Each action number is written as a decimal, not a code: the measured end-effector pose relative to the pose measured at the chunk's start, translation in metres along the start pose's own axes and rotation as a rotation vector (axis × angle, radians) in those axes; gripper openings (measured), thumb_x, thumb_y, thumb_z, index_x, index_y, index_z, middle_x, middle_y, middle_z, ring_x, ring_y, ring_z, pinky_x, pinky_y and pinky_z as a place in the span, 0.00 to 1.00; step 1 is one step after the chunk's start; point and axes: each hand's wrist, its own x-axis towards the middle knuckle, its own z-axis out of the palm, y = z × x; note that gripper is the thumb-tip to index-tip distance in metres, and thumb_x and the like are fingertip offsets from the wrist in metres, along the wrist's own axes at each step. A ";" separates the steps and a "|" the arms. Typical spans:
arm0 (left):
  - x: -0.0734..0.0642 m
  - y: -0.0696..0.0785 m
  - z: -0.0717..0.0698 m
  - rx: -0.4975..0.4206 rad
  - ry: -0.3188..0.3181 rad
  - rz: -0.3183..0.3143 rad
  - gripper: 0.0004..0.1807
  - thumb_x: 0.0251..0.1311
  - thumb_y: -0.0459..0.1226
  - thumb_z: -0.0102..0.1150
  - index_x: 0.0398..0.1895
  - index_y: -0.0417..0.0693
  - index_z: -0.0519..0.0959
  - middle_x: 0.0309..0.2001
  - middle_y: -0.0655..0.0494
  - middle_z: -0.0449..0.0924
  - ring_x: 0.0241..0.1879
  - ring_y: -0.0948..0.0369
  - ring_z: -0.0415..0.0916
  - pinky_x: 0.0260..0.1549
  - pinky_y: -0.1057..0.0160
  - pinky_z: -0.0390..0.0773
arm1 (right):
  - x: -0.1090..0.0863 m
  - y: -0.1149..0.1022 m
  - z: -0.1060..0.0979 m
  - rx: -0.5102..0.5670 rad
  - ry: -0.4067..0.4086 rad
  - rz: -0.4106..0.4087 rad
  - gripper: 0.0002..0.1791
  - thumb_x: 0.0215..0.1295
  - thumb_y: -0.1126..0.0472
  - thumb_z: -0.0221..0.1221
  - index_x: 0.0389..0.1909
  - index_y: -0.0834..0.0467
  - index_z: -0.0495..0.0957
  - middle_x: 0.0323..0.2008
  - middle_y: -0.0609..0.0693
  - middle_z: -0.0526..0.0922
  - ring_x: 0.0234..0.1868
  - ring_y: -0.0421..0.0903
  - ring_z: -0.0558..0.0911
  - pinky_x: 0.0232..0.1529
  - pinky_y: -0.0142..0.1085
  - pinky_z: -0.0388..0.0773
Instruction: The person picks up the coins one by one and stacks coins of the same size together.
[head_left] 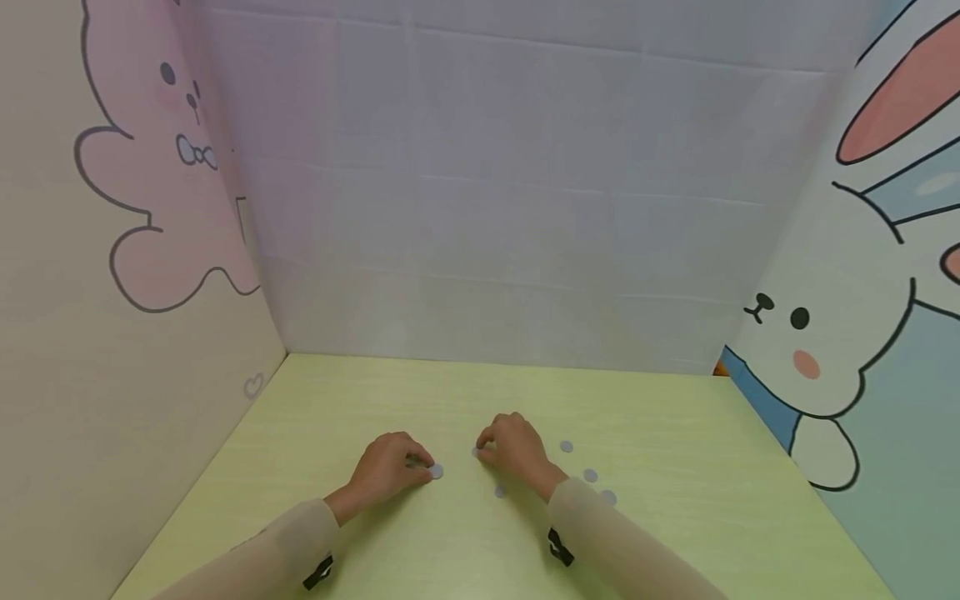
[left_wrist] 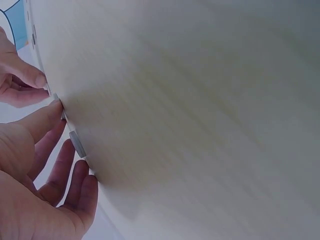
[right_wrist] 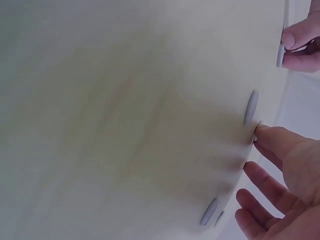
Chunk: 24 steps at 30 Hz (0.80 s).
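Nearest the person, 2 pale sleeves (head_left: 285, 550) reached over a light green table (head_left: 675, 467). The left hand (head_left: 384, 471) rested on the table, its thumb and fingertips (left_wrist: 52, 107) pinching a small grey coin (head_left: 437, 472) at its edge. The right hand (head_left: 514, 450) lay just beside it, fingers curled down onto a second coin (head_left: 477, 452); whether it gripped that coin could not be told. 4 more coins (head_left: 590, 475) lay near the right wrist. Farther back stood cartoon rabbit panels (head_left: 825, 333).
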 end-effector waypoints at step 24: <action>-0.002 0.004 -0.004 -0.025 -0.011 0.010 0.06 0.54 0.39 0.83 0.33 0.56 0.93 0.36 0.64 0.85 0.39 0.63 0.78 0.42 0.57 0.77 | -0.024 -0.021 0.005 0.075 0.039 -0.079 0.03 0.62 0.57 0.77 0.32 0.52 0.93 0.34 0.46 0.86 0.34 0.43 0.76 0.37 0.33 0.74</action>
